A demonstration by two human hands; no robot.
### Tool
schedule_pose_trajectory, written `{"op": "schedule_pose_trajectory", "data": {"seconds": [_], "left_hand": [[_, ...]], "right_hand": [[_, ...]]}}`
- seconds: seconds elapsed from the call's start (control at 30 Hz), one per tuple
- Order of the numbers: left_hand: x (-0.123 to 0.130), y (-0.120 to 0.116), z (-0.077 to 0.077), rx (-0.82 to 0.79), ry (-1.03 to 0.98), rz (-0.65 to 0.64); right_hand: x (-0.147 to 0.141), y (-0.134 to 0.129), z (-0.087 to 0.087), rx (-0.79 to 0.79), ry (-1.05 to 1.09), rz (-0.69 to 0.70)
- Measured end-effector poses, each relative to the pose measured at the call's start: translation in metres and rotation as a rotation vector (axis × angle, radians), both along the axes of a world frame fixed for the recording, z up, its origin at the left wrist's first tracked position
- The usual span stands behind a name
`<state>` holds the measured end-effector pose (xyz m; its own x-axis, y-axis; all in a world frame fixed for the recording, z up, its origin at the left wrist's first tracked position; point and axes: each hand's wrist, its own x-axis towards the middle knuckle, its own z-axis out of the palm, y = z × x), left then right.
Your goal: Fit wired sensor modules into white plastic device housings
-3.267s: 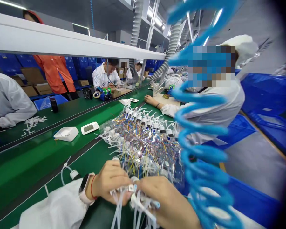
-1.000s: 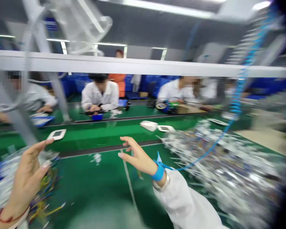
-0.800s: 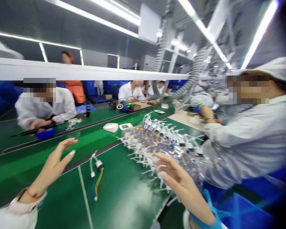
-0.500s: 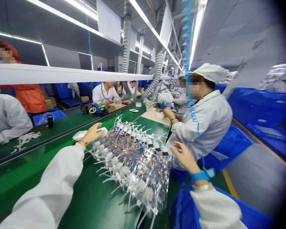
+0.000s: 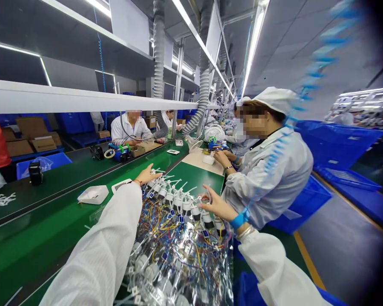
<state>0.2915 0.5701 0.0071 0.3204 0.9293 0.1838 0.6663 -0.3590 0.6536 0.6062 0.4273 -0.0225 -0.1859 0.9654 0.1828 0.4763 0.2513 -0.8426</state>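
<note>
A wide layer of wired parts (image 5: 178,238) in clear, shiny plastic lies on the green bench in front of me. Along its far edge runs a row of black-and-white cylinders (image 5: 187,208) with white cable ties (image 5: 175,182) sticking up. My left hand (image 5: 146,175) reaches over the far left end of this row, fingers stretched out by the ties. Over the right part of the row is my right hand (image 5: 218,205), its thumb and fingers apart, a blue wrist strap (image 5: 240,219) behind it. Whether either hand's fingertips press on the parts I cannot tell.
White trays (image 5: 93,194) sit on the green conveyor to the left. A co-worker in white (image 5: 271,170) works close on the right, beside blue bins (image 5: 309,199). A coiled blue cord (image 5: 309,85) hangs on the right. Black and blue devices (image 5: 119,151) stand across the conveyor.
Both hands have moved inward to the far row of cylinders, the left rightward, the right leftward. The near part of the wired layer now sits lower in view, and the camera has shifted.
</note>
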Motion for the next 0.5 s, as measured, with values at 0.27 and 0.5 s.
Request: {"op": "schedule_pose_trajectory", "data": {"seconds": [0.27, 0.5], "left_hand": [[0.031, -0.016, 0.02, -0.085, 0.069, -0.331], [0.047, -0.038, 0.02, -0.017, 0.051, -0.417]], "right_hand": [[-0.033, 0.008, 0.014, 0.097, -0.144, 0.037], [-0.048, 0.009, 0.016, 0.135, -0.159, 0.016]]}}
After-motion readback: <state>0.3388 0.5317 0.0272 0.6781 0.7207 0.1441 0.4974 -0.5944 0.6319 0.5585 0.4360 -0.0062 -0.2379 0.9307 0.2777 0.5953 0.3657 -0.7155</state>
